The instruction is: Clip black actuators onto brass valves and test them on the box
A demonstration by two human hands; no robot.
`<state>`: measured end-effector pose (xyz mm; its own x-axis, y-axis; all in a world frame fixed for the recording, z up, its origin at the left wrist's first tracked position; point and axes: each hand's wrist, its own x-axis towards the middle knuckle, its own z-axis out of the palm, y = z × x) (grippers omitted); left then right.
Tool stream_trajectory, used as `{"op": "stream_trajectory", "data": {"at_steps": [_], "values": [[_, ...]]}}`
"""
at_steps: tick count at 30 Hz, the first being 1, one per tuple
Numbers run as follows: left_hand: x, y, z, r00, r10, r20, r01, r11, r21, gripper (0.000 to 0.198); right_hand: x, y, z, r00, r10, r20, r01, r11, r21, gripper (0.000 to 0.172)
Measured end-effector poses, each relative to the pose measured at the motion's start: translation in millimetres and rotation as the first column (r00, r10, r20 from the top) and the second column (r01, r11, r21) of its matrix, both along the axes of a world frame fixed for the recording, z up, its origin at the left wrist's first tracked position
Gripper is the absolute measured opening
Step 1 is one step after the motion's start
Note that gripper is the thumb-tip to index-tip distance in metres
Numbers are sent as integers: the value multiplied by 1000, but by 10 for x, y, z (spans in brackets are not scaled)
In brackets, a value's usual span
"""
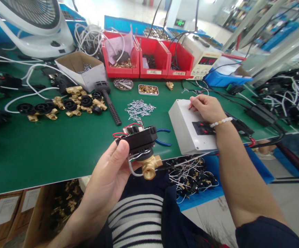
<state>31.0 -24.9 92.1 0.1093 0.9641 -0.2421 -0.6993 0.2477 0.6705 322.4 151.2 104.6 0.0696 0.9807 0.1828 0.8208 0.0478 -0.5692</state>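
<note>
Brass end down, long axis near upright, the valve assembly is clamped in the left hand by the tabletop; the right hand's grip cannot be told. Brass pieces are held in a red bin.

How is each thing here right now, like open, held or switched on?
Left hand: closed around the valve unit
Valve unit: held up, brass end down
Right hand: bunched over the grey box; grip unclear
Blue-handled tool: spread apart, front hidden
Black hammer: lying down
Metal clips: loosely heaped
Tin: open, holding brass bits
Red bins: open
Power supply: display lit red
Fan: can't tell if spinning
</note>
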Motion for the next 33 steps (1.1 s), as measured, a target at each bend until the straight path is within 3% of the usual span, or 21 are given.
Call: {"op": "stream_trajectory", "data": {"at_steps": [5, 8, 12, 18, 21, 33], "values": [[4, 32, -26, 997, 71, 34, -70, 997, -8, 31, 23, 12, -17, 1000, 26, -1, -26, 1000, 13, 34], [8, 64, -13, 992, 50, 113, -41, 996, -75, 24, 26, 11, -25, 1000, 31, -2, -31, 999, 17, 34], [15, 93, 47, 977, -26, 213, 59, 987, -152, 44, 41, 15, -38, 999, 33, 17, -33, 999, 14, 33], [14, 83, 104, 952, -79, 295, 115, 988, -104, 61, 109, 82, -94, 998, 62, -14, -60, 996, 68, 61], [4, 73, 120, 952, -80, 295, 113, 989, -98, 68, 126, 90, -106, 997, 76, -19, -74, 994, 75, 65], [14, 86, 95, 977, -18, 214, 38, 995, -89, 67, 72, 42, -59, 993, 74, -87, -73, 997, 13, 43]]}}
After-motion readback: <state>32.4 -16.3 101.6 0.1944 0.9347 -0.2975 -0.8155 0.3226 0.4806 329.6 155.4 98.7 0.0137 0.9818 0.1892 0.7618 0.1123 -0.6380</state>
